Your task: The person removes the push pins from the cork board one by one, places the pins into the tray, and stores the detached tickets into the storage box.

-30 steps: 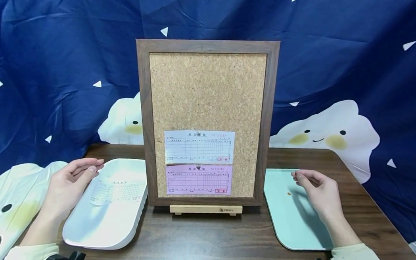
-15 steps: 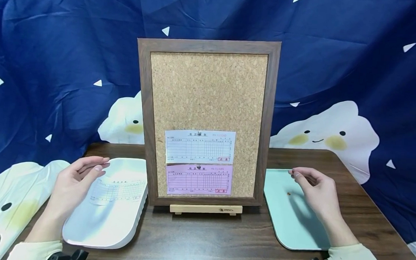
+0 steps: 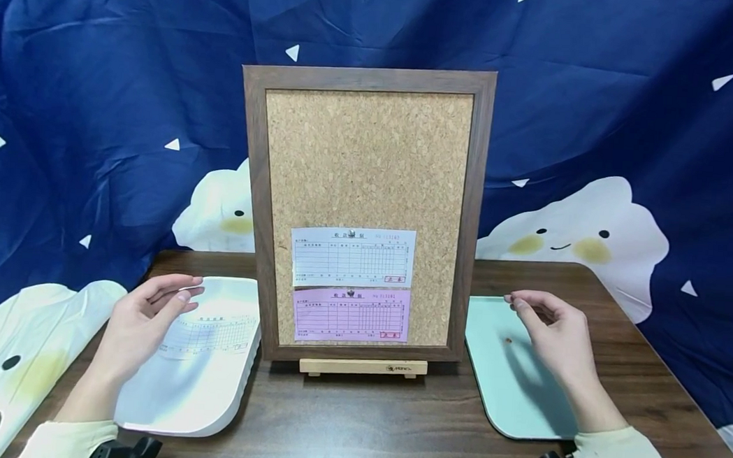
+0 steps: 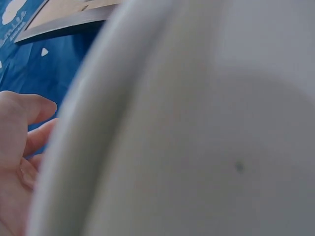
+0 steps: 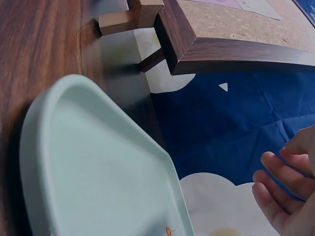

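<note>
My left hand [image 3: 140,327] hovers over the left side of a white tray [image 3: 186,393], its fingers loosely bent and nothing visible between them. A white printed receipt slip [image 3: 209,335] lies in that tray. On the right, my right hand [image 3: 558,335] hangs over a mint-green tray [image 3: 501,398] with relaxed fingers, and I see nothing held. One small orange-brown object [image 5: 169,230], too small to identify, lies in the green tray. Between the trays stands a framed cork board [image 3: 364,159]. A white slip [image 3: 352,260] is pinned above a purple slip [image 3: 351,319] on its lower part.
A light wooden stand [image 3: 363,367] supports the board on the dark wooden table [image 3: 354,424]. Behind hangs a blue cloth [image 3: 112,66] with white clouds and triangles; a piece of it also covers the left side.
My left hand has drifted right and slightly up over the white tray. The right hand has shifted a little left and up. Slips, board and trays have not moved.
</note>
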### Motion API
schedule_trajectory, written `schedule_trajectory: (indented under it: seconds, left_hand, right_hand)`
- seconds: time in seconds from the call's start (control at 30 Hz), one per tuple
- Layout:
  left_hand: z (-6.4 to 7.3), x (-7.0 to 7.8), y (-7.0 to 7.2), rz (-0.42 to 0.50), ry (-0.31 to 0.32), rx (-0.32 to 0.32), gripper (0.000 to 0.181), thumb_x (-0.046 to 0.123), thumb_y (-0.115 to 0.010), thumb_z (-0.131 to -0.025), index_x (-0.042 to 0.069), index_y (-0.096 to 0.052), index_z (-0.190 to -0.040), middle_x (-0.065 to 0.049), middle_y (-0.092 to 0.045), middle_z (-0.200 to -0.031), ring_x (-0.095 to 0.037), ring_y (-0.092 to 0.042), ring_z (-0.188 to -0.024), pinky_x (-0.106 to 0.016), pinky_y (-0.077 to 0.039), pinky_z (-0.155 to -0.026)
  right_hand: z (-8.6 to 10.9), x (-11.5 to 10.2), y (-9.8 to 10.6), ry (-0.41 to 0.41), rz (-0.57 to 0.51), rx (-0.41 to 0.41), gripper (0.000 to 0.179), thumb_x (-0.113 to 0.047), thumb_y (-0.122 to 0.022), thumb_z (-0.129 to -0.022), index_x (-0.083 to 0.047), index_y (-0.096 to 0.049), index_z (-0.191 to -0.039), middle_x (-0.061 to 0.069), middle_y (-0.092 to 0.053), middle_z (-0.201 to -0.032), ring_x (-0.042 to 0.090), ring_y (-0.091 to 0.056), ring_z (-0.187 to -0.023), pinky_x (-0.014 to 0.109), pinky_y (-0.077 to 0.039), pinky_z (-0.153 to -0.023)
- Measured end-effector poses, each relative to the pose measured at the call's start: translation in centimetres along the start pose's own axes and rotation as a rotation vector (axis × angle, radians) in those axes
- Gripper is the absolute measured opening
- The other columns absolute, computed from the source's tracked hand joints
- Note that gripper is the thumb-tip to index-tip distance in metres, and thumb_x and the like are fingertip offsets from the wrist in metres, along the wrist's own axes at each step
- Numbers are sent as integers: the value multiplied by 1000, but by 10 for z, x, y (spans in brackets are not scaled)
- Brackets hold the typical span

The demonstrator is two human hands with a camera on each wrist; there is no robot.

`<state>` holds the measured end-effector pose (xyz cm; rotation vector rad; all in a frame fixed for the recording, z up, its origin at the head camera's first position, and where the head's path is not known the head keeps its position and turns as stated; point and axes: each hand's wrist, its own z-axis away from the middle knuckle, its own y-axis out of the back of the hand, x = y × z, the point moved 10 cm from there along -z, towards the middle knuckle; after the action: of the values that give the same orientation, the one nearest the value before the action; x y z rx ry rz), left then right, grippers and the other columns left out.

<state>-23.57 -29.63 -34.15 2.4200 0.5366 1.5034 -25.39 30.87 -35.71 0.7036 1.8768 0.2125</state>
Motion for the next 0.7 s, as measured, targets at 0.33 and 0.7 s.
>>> schedule_trajectory:
  seconds: [0.33,0.7]
  left_hand:
    - [-1,2,-7,-30,-18,-19,28,4,-59,-110,-6,-64,-136,26,-71,-124,6,-72,-114,-13,-58,-91]
    - [-3,9,-11,-37,-27,-39,29,5,-60,-110,-4,-63,-138,27,-70,-125,6,-72,-115,-13,-58,-91]
  right_hand:
    - [1,-13,-3,53,-4,4,18,-10,-71,-104,-1,-80,-117,-33,-73,-99,-17,-66,-91,4,-50,-80]
    - [3,-24,-3,69,-44,14,16,-6,-71,-103,1,-79,-115,-31,-74,-99,-15,-68,-92,4,-52,-82]
